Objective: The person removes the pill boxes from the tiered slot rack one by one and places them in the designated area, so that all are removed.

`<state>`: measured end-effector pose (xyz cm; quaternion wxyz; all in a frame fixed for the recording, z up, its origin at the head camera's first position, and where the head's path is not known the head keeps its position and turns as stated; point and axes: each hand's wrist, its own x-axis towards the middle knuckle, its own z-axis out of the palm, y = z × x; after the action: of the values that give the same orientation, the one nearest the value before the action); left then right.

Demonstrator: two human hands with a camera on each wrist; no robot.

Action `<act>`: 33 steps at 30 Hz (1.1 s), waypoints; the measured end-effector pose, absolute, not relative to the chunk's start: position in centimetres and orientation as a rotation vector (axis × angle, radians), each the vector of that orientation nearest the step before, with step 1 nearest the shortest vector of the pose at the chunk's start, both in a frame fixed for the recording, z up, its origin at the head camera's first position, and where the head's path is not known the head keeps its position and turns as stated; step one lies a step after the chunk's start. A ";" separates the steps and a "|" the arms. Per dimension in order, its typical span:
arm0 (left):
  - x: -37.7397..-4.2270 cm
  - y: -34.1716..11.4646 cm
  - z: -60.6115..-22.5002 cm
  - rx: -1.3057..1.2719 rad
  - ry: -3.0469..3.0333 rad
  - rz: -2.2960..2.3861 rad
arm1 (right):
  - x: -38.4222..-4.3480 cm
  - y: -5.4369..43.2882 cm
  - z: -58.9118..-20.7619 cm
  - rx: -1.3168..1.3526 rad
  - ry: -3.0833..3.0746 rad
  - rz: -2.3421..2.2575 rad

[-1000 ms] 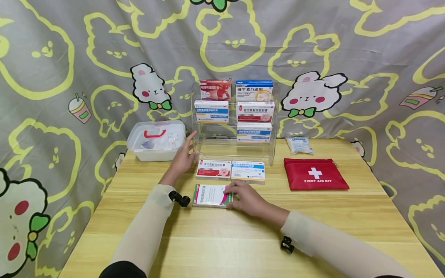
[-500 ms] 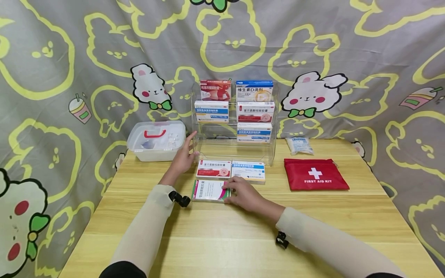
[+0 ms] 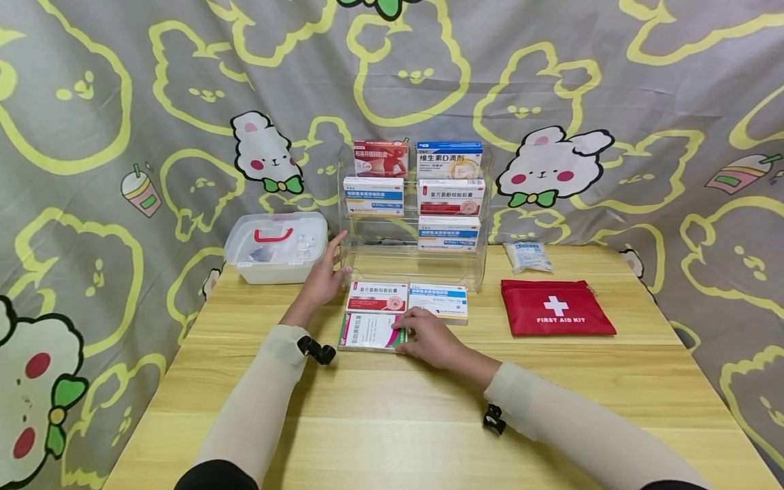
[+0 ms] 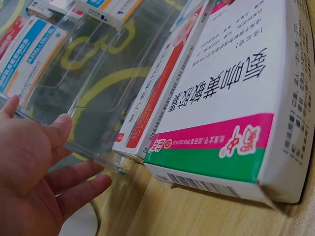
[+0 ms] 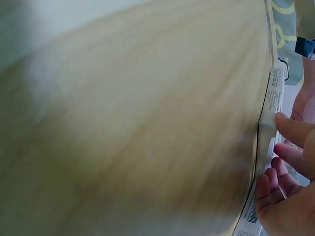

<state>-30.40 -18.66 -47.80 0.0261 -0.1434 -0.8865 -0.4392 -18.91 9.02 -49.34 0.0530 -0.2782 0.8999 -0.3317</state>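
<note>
On the table lies a white medicine box with green and pink ends [image 3: 369, 332]. My right hand [image 3: 431, 340] pinches its right end between thumb and fingers. Directly behind it, two more boxes lie flat: a red-and-white medicine box [image 3: 376, 297] and, to its right, a blue-and-white medicine box [image 3: 437, 299]. A clear tiered display rack [image 3: 407, 265] stands beyond them. At the rack's left side my left hand [image 3: 323, 278] rests with fingers extended. The left wrist view shows that hand [image 4: 34, 172] spread beside the clear plastic, gripping nothing.
The rack's upper tiers hold several boxes, among them a red box [image 3: 380, 160] and a vitamin D box [image 3: 449, 161]. A lidded clear bin [image 3: 275, 269] stands left. At right lie a red first aid pouch [image 3: 557, 309] and a small white packet [image 3: 528, 256].
My right hand has slid the green-and-pink medicine box away from me, up against the front of the red-and-white one. The left hand has stayed at the rack.
</note>
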 end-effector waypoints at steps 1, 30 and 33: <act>-30.4 -18.7 -47.8 -0.443 -2.738 -1.359 | -18.9 9.0 -49.4 -0.844 2.737 -1.007; -30.2 -18.6 -47.7 -0.431 -2.750 -1.340 | -20.0 10.0 -47.6 -0.777 2.716 -1.074; -30.2 -18.6 -47.6 -0.430 -2.751 -1.343 | -20.5 10.4 -46.9 -0.782 2.704 -1.085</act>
<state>-30.23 -18.56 -47.63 0.0251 -0.1392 -0.8897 -0.4342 -20.46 10.41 -46.92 0.0623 -0.2586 0.8946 -0.3591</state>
